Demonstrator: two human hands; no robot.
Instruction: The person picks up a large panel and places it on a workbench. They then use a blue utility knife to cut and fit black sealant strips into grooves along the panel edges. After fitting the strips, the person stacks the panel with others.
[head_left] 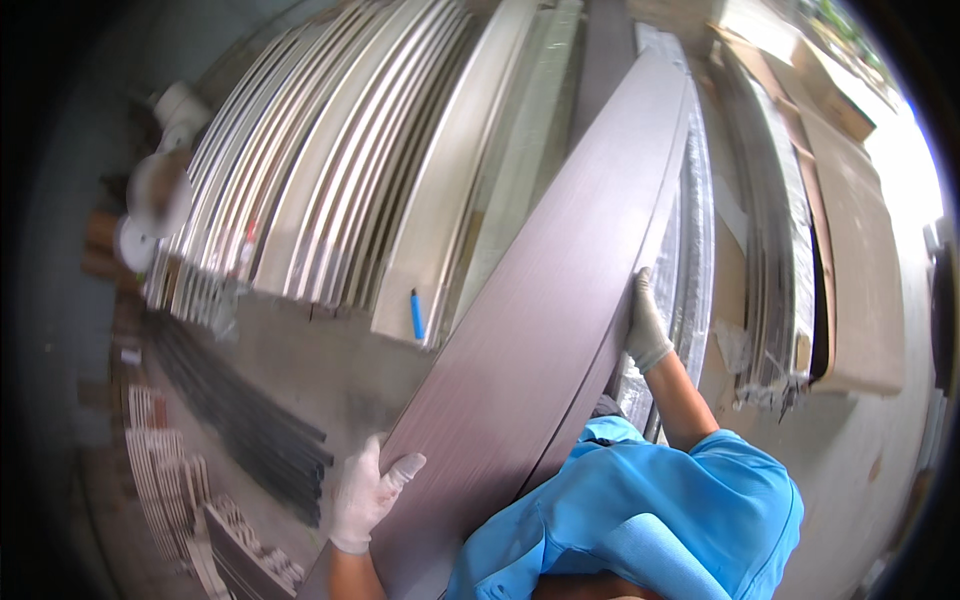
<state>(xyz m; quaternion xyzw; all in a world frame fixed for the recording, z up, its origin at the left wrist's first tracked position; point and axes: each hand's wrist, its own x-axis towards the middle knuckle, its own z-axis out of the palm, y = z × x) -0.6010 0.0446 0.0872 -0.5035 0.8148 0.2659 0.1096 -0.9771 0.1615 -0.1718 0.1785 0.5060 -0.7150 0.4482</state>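
**Gripping a long brown panel at both edges**

Holding it now, we have the brown panel tilted up, running from our chest away toward the stacked boards. Our left hand, in a white glove, is clasped on the panel's near left edge. Our right hand, gloved too, is curled around the right edge, farther along. Beyond the left hand, pale boards lean in a row, a blue marker beside them. Dark strips lie left of that hand.
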